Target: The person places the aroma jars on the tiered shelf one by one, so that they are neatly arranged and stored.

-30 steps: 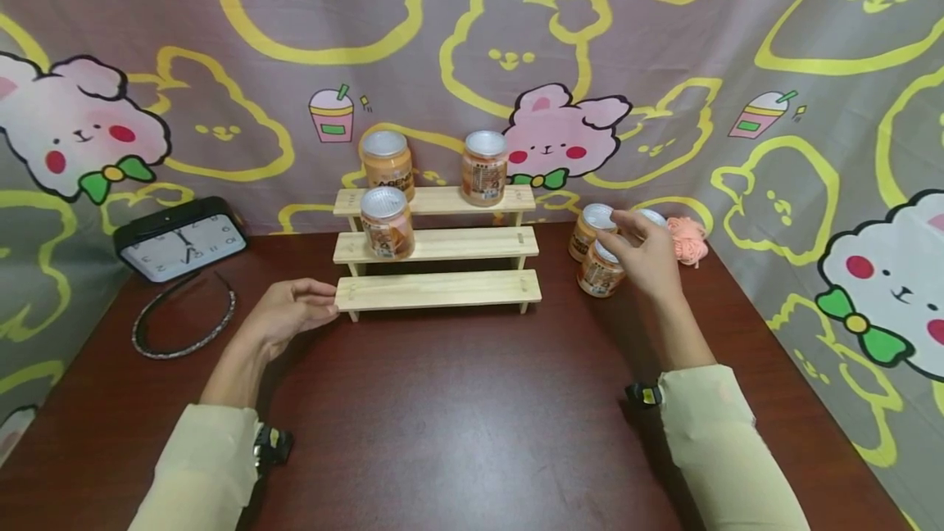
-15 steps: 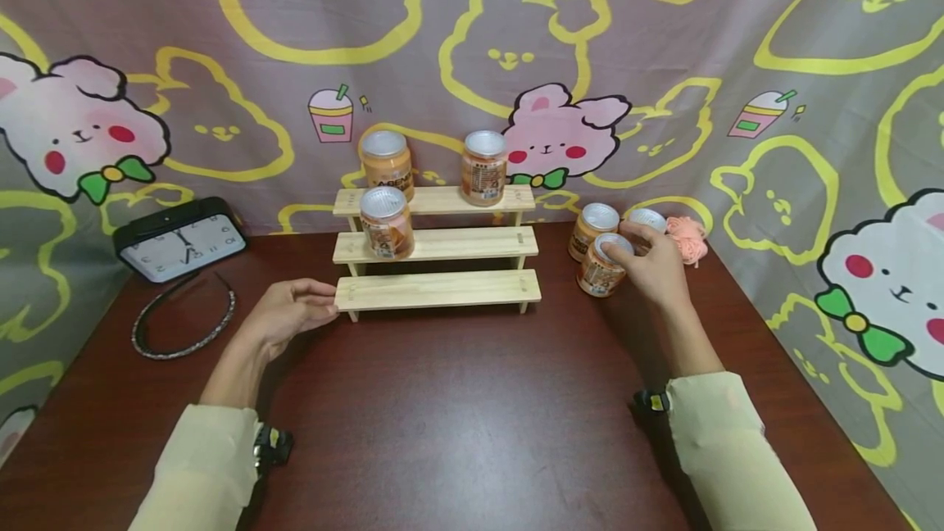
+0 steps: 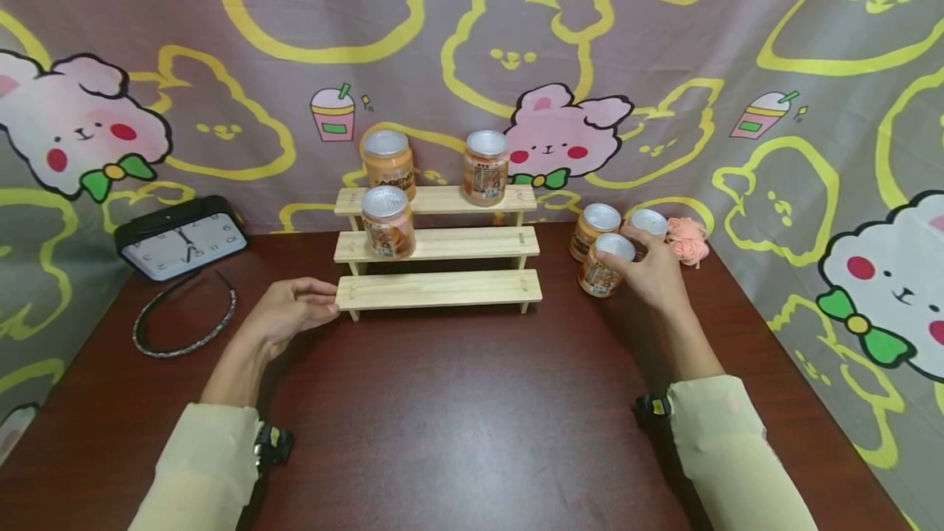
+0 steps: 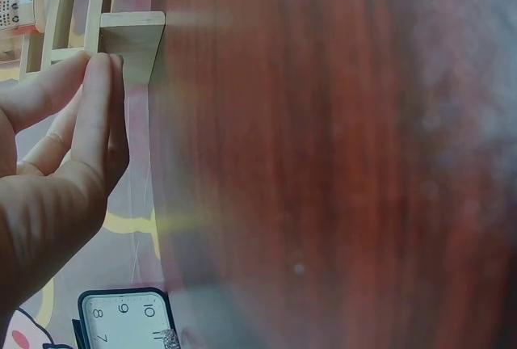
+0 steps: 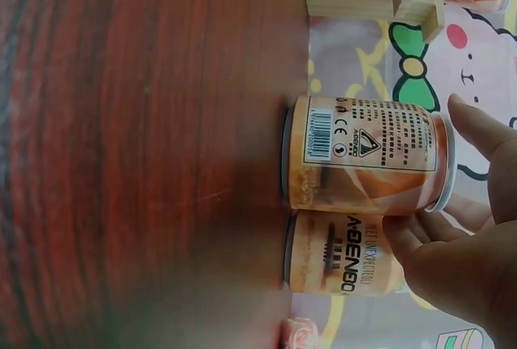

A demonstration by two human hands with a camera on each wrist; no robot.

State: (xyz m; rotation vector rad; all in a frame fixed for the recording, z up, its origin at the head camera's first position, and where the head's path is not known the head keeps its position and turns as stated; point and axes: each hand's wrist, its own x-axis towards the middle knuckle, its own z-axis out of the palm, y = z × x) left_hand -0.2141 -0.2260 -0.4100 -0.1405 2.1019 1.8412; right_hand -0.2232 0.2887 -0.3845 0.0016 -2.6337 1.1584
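My left hand (image 3: 283, 314) pinches the left end of the lowest board of a three-step wooden display rack (image 3: 438, 292); thumb and fingertips meet at that board in the left wrist view. On the right, my right hand (image 3: 656, 273) is around the upper part of an orange-labelled jar (image 3: 596, 275) with a silver lid, which stands upright on the table. The right wrist view has the thumb on one side of this jar (image 5: 363, 155) and fingers on the other. Another jar (image 5: 343, 256) stands close beside it, partly covered by the fingers.
Two more jars, one at back left (image 3: 583, 240) and one at back right (image 3: 649, 221), stand by pink yarn (image 3: 687, 240). The top step bears two jars, the middle step one jar (image 3: 388, 228). A clock (image 3: 184, 248) and headband (image 3: 158, 351) lie left. A patterned cloth hangs behind.
My right hand has come down from above the jars, and its thumb and fingers have closed around the front jar. The left hand stays on the rack.
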